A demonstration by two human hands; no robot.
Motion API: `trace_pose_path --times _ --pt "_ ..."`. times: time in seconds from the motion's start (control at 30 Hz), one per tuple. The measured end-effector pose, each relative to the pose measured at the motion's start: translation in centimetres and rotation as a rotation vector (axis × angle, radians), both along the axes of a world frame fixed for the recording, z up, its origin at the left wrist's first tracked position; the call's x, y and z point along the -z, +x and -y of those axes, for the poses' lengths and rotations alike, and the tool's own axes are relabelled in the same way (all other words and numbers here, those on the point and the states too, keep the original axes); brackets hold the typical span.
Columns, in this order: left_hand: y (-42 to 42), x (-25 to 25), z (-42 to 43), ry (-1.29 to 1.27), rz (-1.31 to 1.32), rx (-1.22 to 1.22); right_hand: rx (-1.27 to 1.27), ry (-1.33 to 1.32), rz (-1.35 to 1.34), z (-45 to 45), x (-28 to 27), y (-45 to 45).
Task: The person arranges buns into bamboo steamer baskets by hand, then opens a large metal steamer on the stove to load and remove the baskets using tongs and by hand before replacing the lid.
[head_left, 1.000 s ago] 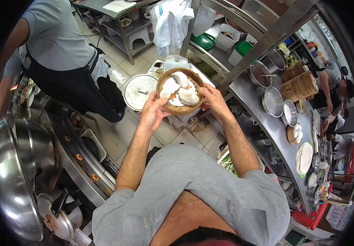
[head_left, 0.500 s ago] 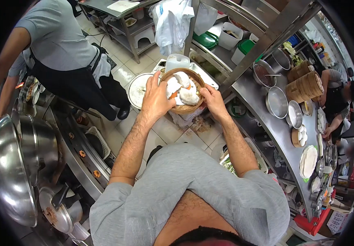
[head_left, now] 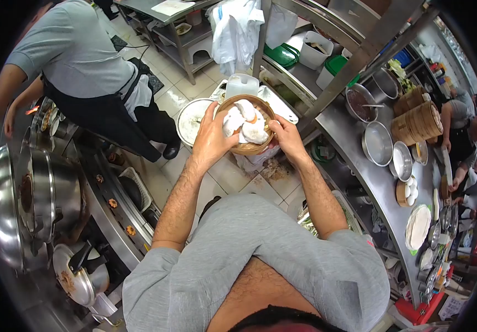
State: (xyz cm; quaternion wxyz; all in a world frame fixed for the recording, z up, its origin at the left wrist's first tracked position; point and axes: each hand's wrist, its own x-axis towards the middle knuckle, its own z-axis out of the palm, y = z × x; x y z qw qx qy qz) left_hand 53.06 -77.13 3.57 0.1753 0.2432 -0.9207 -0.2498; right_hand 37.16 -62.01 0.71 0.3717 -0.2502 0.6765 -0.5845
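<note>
A round bamboo steamer basket [head_left: 254, 148] is held out in front of my chest, level enough to show its inside. My left hand [head_left: 212, 133] grips its left side with fingers along the rim. On the opposite side, my right hand [head_left: 286, 136] is closed around the wall, thumb near the top edge. Inside lie white buns [head_left: 254, 133], with bits of orange showing between them. Just left of the basket, below it, is a round tub of white powder [head_left: 190, 123]. A clear plastic container [head_left: 242, 84] stands beyond the basket.
At left, a person in a grey shirt [head_left: 86, 50] leans over the stove. A large metal wok lid [head_left: 3, 207] and a pressure cooker [head_left: 78, 276] stand near me. The steel counter [head_left: 379, 185] at right carries metal bowls [head_left: 378, 144] and stacked steamers [head_left: 415, 122]; another person works behind it.
My hands keep the same hold on the basket. The surroundings have shifted slightly right in view. The person at left leans further over the stove, and the worker behind the counter has moved their hands.
</note>
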Motion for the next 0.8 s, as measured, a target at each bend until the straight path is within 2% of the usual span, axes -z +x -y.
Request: trace_pose_path --times 0.07,0.1,0.17,0.23,0.3,0.57,0.63,0.77,0.8 --pt "0.8 -1.6 -0.5 0.183 -0.195 -0.082 0.028 -0.043 0.007 0.4 -0.1 0.0" --pt "1.0 0.6 0.7 0.175 -0.284 -0.127 0.023 -0.033 -0.068 0.5 0.1 -0.3" --pt "1.8 2.7 2.1 0.503 -0.327 -0.309 -0.017 -0.013 0.013 0.9 -0.6 -0.1" --pt "2.5 3.4 2.7 0.997 -0.317 -0.293 -0.068 -0.017 0.067 1.4 -1.3 -0.1" --pt "3.2 2.6 2.7 1.129 -0.285 -0.242 -0.152 -0.055 0.067 1.8 -1.3 -0.4" --pt "6.2 1.4 3.8 1.124 -0.420 -0.334 -0.366 -0.024 0.183 5.7 -0.8 -0.7" --pt "7.2 1.4 4.3 1.048 -0.419 -0.376 -0.425 -0.020 0.192 6.6 -1.4 -0.5" --pt "9.0 0.2 4.7 1.007 -0.508 -0.445 -0.618 0.016 0.097 8.8 -3.2 -0.3" --pt "9.6 0.1 5.2 1.004 -0.509 -0.452 -0.644 -0.019 -0.045 9.5 -3.4 -0.3"
